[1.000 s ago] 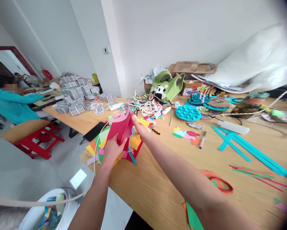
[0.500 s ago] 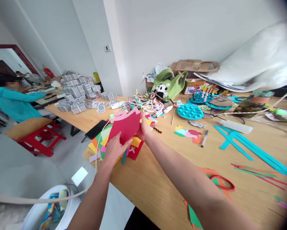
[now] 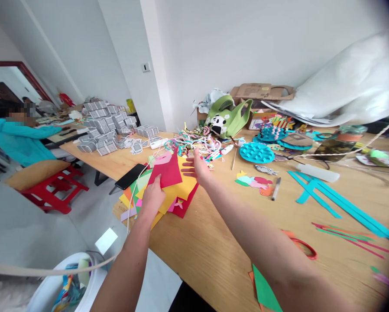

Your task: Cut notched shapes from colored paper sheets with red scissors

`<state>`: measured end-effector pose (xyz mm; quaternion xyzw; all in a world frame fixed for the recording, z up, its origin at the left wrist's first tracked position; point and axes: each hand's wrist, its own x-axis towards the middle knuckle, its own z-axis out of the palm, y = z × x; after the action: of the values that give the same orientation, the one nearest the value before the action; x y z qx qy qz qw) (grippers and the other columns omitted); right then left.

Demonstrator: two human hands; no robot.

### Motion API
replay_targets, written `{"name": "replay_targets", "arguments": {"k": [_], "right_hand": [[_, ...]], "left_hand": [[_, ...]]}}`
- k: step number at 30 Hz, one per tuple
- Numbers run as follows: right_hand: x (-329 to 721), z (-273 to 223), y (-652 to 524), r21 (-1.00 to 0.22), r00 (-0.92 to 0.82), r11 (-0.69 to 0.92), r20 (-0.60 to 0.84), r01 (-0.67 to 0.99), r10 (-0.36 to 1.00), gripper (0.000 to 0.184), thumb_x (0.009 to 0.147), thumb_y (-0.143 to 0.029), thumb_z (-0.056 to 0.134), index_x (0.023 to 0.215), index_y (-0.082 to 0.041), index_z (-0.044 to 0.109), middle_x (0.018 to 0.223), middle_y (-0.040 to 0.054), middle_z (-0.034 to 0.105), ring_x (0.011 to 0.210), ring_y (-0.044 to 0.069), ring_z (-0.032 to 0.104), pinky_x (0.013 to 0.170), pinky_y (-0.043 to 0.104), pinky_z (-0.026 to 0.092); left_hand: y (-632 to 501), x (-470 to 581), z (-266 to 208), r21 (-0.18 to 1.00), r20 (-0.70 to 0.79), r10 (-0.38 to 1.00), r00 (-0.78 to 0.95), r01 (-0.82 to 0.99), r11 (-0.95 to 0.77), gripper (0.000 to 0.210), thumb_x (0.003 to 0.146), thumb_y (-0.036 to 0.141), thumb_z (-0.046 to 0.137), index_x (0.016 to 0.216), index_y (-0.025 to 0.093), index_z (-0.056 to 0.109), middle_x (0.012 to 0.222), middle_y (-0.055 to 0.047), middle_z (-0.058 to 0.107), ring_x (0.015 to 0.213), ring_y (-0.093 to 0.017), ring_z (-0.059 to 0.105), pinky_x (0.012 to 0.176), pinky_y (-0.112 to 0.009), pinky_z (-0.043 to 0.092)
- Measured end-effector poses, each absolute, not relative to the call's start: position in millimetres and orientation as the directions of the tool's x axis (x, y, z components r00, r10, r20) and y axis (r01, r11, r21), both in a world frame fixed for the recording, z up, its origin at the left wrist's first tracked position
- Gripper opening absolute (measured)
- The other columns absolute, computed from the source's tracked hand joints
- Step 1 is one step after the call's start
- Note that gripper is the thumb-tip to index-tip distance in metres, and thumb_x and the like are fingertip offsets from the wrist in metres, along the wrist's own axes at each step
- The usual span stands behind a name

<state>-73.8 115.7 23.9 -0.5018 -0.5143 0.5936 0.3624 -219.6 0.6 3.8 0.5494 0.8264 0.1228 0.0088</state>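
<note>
My left hand (image 3: 153, 197) is closed at the lower left edge of a red paper sheet (image 3: 169, 171), its index finger lying over the sheet; the thumb is hidden. Just right of that sheet, my right hand (image 3: 199, 168) is open and holds nothing, its fingers spread over a yellow sheet (image 3: 178, 191). Both sheets lie on a loose pile of coloured paper. A pink sheet (image 3: 162, 160) shows behind the red one, and another red piece (image 3: 185, 207) sticks out at the pile's right.
A black phone (image 3: 130, 177) lies left of the pile, with a white cable crossing nearby. Behind are tangled craft strips (image 3: 194, 142) and a green panda bag (image 3: 228, 119). Red-handled scissors (image 3: 306, 249) lie by my right forearm. A person in turquoise (image 3: 22, 134) sits at far left.
My right hand has let go of the red sheet and opened beside it. The sheet has come down onto the pile, uncovering more yellow paper. My left hand's fingers have drawn together.
</note>
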Motion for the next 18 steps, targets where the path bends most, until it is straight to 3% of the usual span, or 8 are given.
{"name": "replay_targets", "arguments": {"k": [5, 9, 13, 18], "right_hand": [[-33.0, 5.2, 147.4, -0.898, -0.072, -0.233, -0.278, 0.373, 0.958, 0.035, 0.085, -0.046, 0.052, 0.092, -0.012, 0.058, 0.078, 0.0095, 0.063, 0.056, 0.014, 0.059, 0.050, 0.024, 0.047], [-26.9, -14.4, 151.2, -0.809, -0.061, -0.266, -0.347, 0.524, 0.936, 0.025, 0.087, -0.034, 0.054, 0.095, -0.011, 0.060, 0.085, 0.0068, 0.064, 0.068, 0.014, 0.061, 0.061, 0.028, 0.051], [-35.4, -19.5, 146.8, -0.779, -0.044, -0.234, -0.317, 0.581, 0.947, 0.024, 0.082, -0.033, 0.058, 0.078, -0.010, 0.062, 0.065, 0.0102, 0.065, 0.062, 0.019, 0.064, 0.056, 0.027, 0.049], [-38.8, -15.3, 138.8, -0.799, -0.008, -0.227, -0.279, 0.557, 0.960, 0.024, 0.084, -0.036, 0.054, 0.088, -0.012, 0.060, 0.061, 0.0080, 0.066, 0.059, 0.018, 0.065, 0.054, 0.024, 0.049]], "left_hand": [[1.8, -228.1, 10.1, 0.218, 0.154, 0.880, -0.450, 0.884, 0.414, 0.060, 0.076, 0.010, 0.040, 0.135, 0.020, 0.039, 0.094, -0.015, 0.069, 0.089, -0.031, 0.064, 0.072, -0.037, 0.046], [2.8, -234.4, 17.3, 0.259, 0.182, 0.861, -0.476, 0.868, 0.425, 0.059, 0.075, 0.009, 0.042, 0.133, 0.022, 0.042, 0.099, -0.014, 0.068, 0.093, -0.030, 0.064, 0.075, -0.036, 0.045], [2.0, -239.6, 23.4, 0.314, 0.186, 0.847, -0.499, 0.847, 0.430, 0.058, 0.076, 0.009, 0.042, 0.132, 0.025, 0.043, 0.101, -0.013, 0.068, 0.094, -0.030, 0.063, 0.072, -0.033, 0.046], [1.5, -242.4, 26.4, 0.352, 0.173, 0.829, -0.532, 0.819, 0.453, 0.052, 0.080, 0.017, 0.042, 0.131, 0.024, 0.044, 0.102, -0.015, 0.068, 0.095, -0.032, 0.062, 0.072, -0.036, 0.046]]}}
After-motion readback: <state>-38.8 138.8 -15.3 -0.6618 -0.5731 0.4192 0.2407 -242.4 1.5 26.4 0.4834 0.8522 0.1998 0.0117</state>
